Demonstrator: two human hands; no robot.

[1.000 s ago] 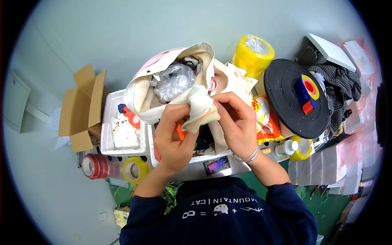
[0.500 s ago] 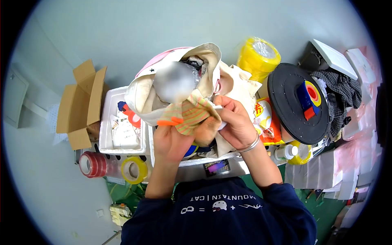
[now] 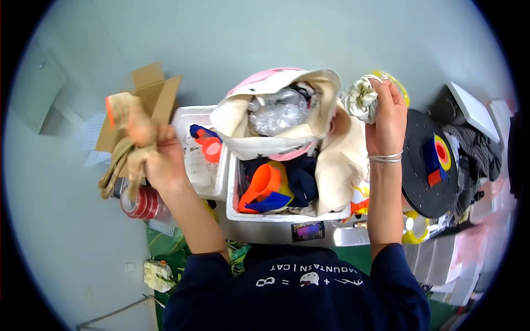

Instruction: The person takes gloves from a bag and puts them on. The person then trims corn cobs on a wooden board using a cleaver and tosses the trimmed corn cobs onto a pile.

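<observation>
On the left, my left hand (image 3: 167,157) is closed on tan work gloves (image 3: 122,160), one with an orange cuff; they dangle beside the cardboard box and are smeared by motion. Raised on the right, my right hand (image 3: 388,113) pinches a bunched pale, whitish cloth piece that looks like a scrunchie (image 3: 361,99). Between the hands stands an open cream tote bag (image 3: 243,144) with pink trim and clear crinkled plastic (image 3: 280,113) inside. It rests on a white foam box (image 3: 295,217) holding an orange-and-blue tape dispenser (image 3: 262,185) and dark cloth.
An opened cardboard box (image 3: 165,99) stands at the left, with a second white foam tray (image 3: 193,113) and red tape rolls (image 3: 144,203) nearby. A black round lid (image 3: 411,182) carries another tape dispenser (image 3: 438,157) at the right. A dark card (image 3: 308,231) lies in front.
My hands have moved from together over the bag to wide apart. The gloves went left with my left hand; the whitish cloth piece went right and up. The tape dispenser in the box is uncovered.
</observation>
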